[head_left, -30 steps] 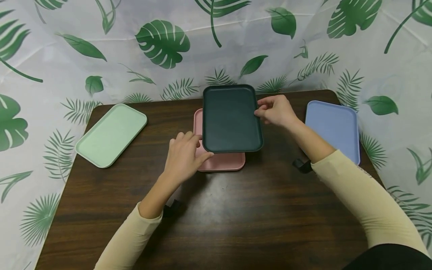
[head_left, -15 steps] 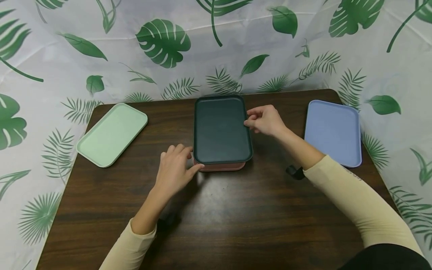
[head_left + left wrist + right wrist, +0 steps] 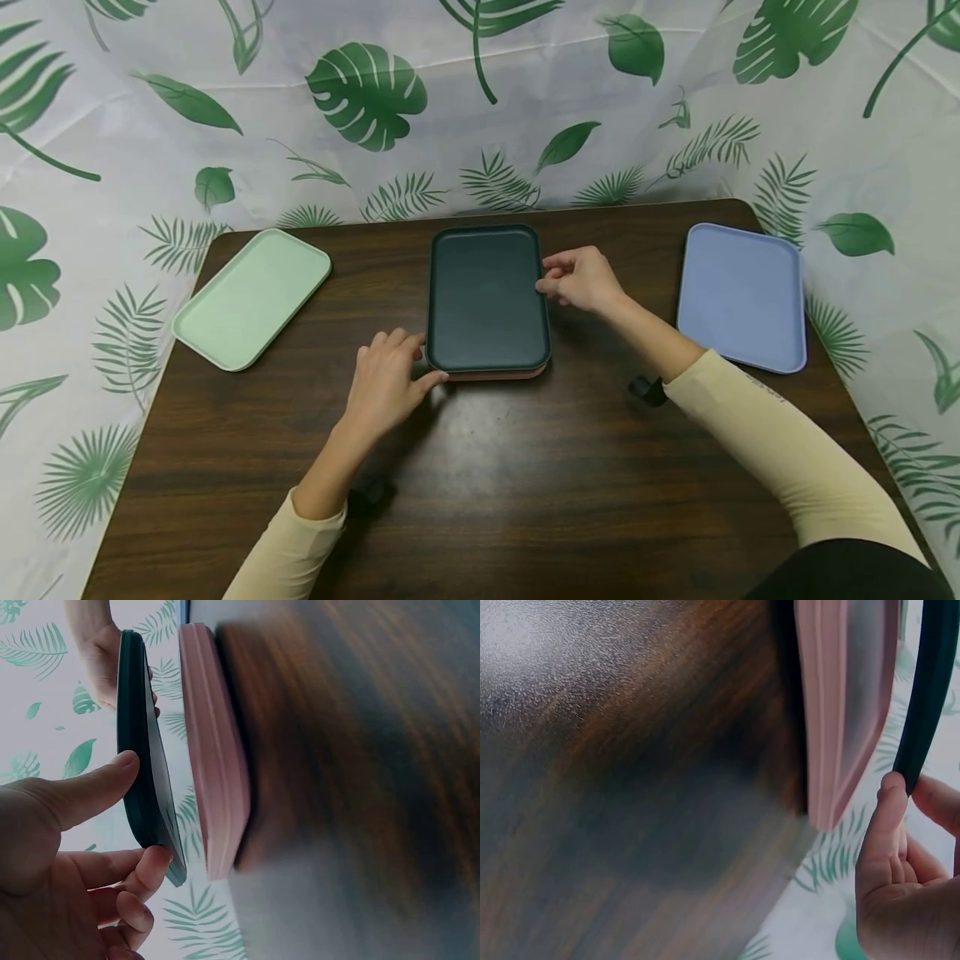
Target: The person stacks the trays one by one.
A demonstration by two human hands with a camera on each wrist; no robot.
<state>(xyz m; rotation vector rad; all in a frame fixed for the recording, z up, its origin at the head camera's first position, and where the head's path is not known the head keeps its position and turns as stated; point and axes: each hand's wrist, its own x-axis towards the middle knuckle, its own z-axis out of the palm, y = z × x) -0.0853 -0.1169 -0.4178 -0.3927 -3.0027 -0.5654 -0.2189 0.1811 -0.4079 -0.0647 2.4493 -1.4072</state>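
A dark green rectangular tray (image 3: 489, 298) hangs level over a pink tray (image 3: 498, 376), almost covering it in the head view. Both wrist views show a gap between the dark green tray (image 3: 132, 727) and the pink tray (image 3: 217, 757), which lies on the table. My left hand (image 3: 385, 375) pinches the near left corner, with the thumb at the front rim and fingertips under the edge. On the opposite side my right hand (image 3: 585, 281) grips the right edge between thumb and fingers (image 3: 891, 806).
A light green tray (image 3: 252, 300) lies aslant at the left of the dark wooden table (image 3: 510, 492). Toward the right edge lies a blue tray (image 3: 741, 298), beyond my right forearm. Behind the table hangs a leaf-patterned cloth (image 3: 517, 92).
Both hands have brought the dark green tray down and toward me, slightly left, until it nearly lines up with the pink tray. The other trays have stayed put.
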